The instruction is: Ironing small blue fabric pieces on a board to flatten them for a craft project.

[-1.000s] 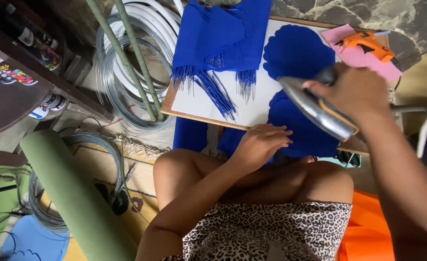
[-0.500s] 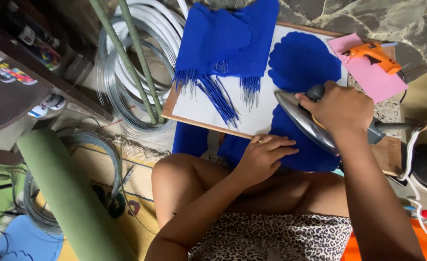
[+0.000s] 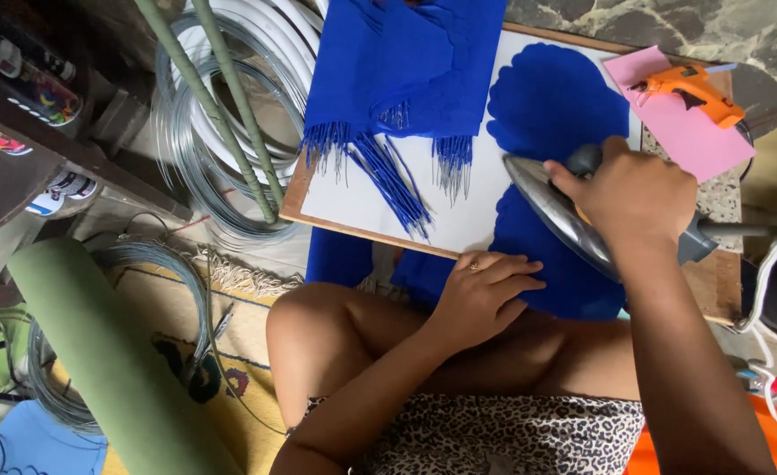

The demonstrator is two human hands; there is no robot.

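Clearly the nearness of heat to bare skin is the main hazard here: the right hand (image 3: 639, 198) has its grip closed around the dark handle of a clothes iron (image 3: 573, 220), whose shiny metal soleplate is tilted up off the blue felt piece (image 3: 551, 264), and the left hand (image 3: 485, 290) lies flat on that same felt just beside the iron's tip, fingers spread and holding nothing. If the iron comes down or slides toward the near edge, I judge it could catch those fingers or the bare knee directly below the board. The felt hangs over the near edge of the wooden board (image 3: 293, 198), so it could also slip or crease under pressure. A hot soleplate left too long on felt may scorch or flatten it.

The felt looks soft, matte and deep blue, cut with a scalloped outline; a second scalloped shape lies farther up on the white sheet (image 3: 459, 207) covering the surface. Folded blue fabric (image 3: 406, 62) ends in thin strands of beaded fringe. An orange glue gun (image 3: 692, 88) rests on a pink sheet (image 3: 679, 132). Coils of stiff grey wire (image 3: 204, 132) and a smooth green roll (image 3: 107, 361) lie on the floor to the left.
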